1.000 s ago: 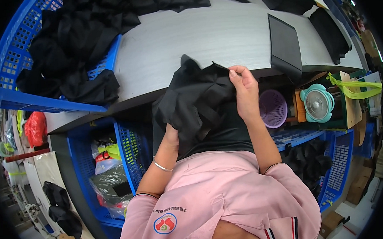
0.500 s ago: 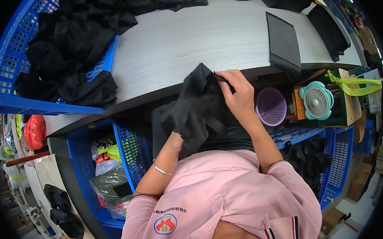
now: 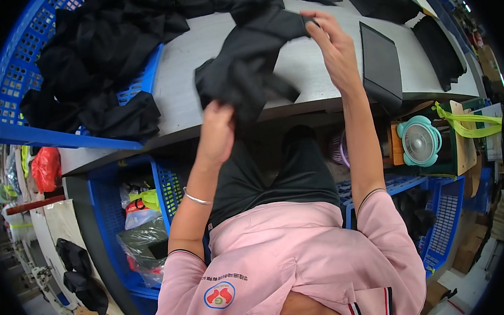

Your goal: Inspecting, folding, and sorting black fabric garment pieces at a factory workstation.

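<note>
A black cloth garment point(image 3: 251, 63) hangs in the air over the grey table point(image 3: 307, 69), stretched between my two hands. My left hand point(image 3: 217, 132) grips its lower bunched end near the table's front edge. My right hand point(image 3: 333, 48) pinches its upper corner farther out above the tabletop. Part of the cloth folds over itself, so its shape is hard to tell.
A blue basket point(image 3: 60, 82) heaped with black garments stands at the left. A dark flat board point(image 3: 380, 65) lies at the right, with more black cloth point(image 3: 437, 51) beyond it. Under the table are blue crates point(image 3: 118, 216), bags and a small teal fan point(image 3: 419, 141).
Both hands have lifted the black garment up from my lap and out over the table. The right hand went farthest forward, and the cloth is now spread between them.
</note>
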`<state>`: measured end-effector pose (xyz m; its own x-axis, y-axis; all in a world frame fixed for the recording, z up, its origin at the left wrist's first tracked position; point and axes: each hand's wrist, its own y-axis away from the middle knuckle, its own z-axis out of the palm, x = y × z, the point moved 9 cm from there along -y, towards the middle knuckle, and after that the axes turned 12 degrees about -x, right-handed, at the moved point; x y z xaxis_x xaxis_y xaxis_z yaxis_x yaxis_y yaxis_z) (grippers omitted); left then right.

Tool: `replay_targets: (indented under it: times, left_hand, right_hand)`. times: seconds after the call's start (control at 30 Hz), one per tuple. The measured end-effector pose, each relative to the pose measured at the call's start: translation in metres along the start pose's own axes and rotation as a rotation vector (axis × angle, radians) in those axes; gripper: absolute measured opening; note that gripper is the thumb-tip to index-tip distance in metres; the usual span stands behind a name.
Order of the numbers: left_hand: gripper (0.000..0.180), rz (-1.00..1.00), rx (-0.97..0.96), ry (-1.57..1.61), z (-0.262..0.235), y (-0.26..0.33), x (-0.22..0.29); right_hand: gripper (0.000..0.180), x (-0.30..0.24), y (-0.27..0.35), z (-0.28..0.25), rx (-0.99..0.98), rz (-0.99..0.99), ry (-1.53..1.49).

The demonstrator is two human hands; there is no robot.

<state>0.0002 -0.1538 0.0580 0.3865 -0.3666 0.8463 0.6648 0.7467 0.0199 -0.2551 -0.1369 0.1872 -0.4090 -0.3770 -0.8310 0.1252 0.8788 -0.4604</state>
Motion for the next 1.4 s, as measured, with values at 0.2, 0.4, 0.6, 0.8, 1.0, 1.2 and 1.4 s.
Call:
replay_targets:
  times: [0.2, 0.4, 0.6, 0.8, 1.0, 1.2, 1.4]
  left_hand:
    - [0.036, 0.130, 0.111, -0.299, 0.011, 0.025, 0.013]
    - [0.036, 0.353, 0.314, -0.472, -0.023, -0.034, 0.067]
    - [0.050, -0.072, -0.033, 0.025, -0.006, -0.084, 0.003]
    - [0.048, -0.162, -0.179, 0.599, 0.023, -0.083, -0.030]
    - [0.047, -0.112, -0.350, 0.830, 0.044, -0.083, -0.020]
    - [0.032, 0.071, -0.076, -0.175, 0.015, -0.087, -0.010]
    - [0.035, 0.212, 0.337, -0.490, -0.007, -0.063, 0.023]
  right_hand:
    - [0.032, 0.010, 0.033, -0.002, 0.231, -0.021, 0.322]
    - [0.031, 0.054, 0.117, 0.071, 0.115, 0.363, -0.398]
    - [0.043, 0.088, 0.095, 0.102, -0.015, 0.552, -0.956]
    - [0.046, 0.091, 0.103, 0.100, 0.037, 0.649, -1.350]
    - [0.042, 0.086, 0.092, 0.089, 0.015, 0.558, -1.352]
    - [0.013, 0.074, 0.078, 0.065, 0.045, 0.462, -0.146]
    - [0.017, 0.070, 0.093, 0.015, 0.327, 0.524, 0.039]
